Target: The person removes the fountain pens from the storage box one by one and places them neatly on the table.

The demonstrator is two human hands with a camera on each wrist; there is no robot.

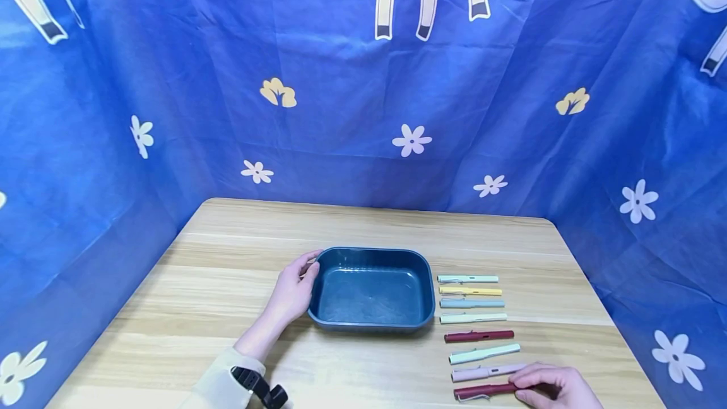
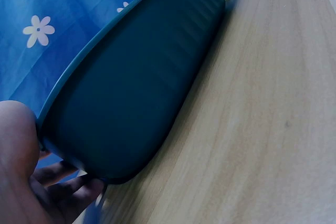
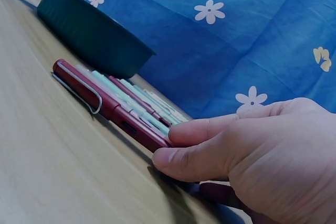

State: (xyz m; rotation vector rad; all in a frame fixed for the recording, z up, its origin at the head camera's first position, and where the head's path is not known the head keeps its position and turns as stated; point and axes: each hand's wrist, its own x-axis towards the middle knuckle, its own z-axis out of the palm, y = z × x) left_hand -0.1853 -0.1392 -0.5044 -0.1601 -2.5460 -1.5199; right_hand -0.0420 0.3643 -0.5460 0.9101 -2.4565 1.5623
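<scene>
A dark teal plastic bin (image 1: 370, 327) with rounded corners rests on the table, nothing inside it. My left hand (image 1: 297, 286) grips its left side, the thumb at the rim and the other fingers against the outer wall, as the left wrist view shows. At the near right, my right hand (image 1: 553, 385) pinches the end of a dark red pen (image 3: 107, 103) between thumb and fingers. The pen's capped end with its metal clip points left. Just beyond it lies a lilac pen (image 1: 483, 372), then a mint pen (image 1: 484, 353) slightly tilted.
More pens lie in a column right of the bin: another dark red pen (image 1: 479, 336), a pale green pen (image 1: 474, 318), a blue pen (image 1: 472, 303), a yellow pen (image 1: 471, 291) and a pale mint pen (image 1: 468, 279). A blue patterned curtain (image 1: 341, 125) surrounds the wooden table (image 1: 255, 226).
</scene>
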